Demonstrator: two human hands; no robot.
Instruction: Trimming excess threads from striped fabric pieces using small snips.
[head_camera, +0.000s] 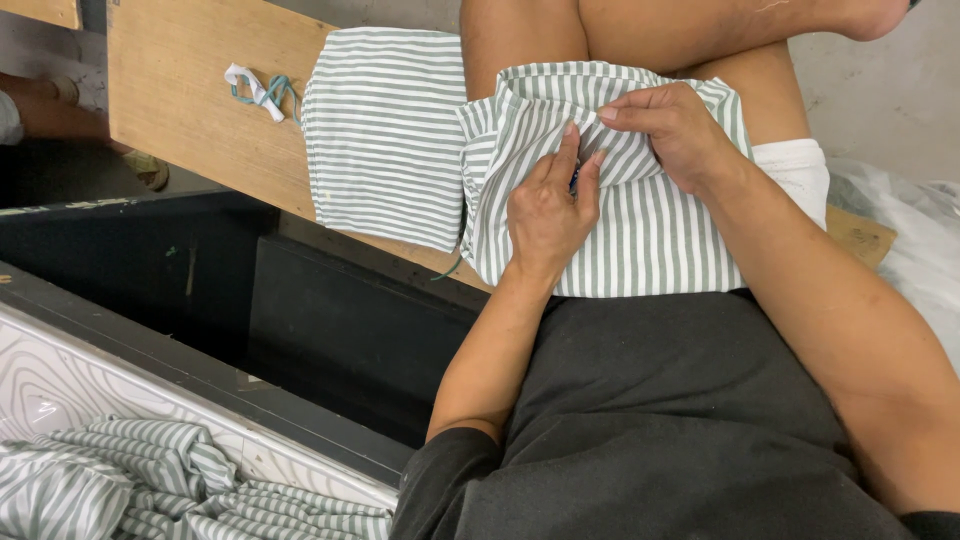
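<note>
A green-and-white striped cloth piece (640, 235) lies across my lap. My left hand (548, 205) presses on its middle, with thumb and fingers pinching a fold near a small dark item that I cannot make out. My right hand (675, 128) grips the bunched upper edge of the same cloth, just right of the left fingertips. A second striped piece (385, 135), flat and folded, rests on the wooden board (190, 110) to the left.
White scraps with teal thread (258, 92) lie on the board. A dark trough (250, 290) runs below the board. More striped fabric (150, 485) is heaped at bottom left. A clear plastic bag (915, 235) sits at right. Another person's foot (140, 165) shows at far left.
</note>
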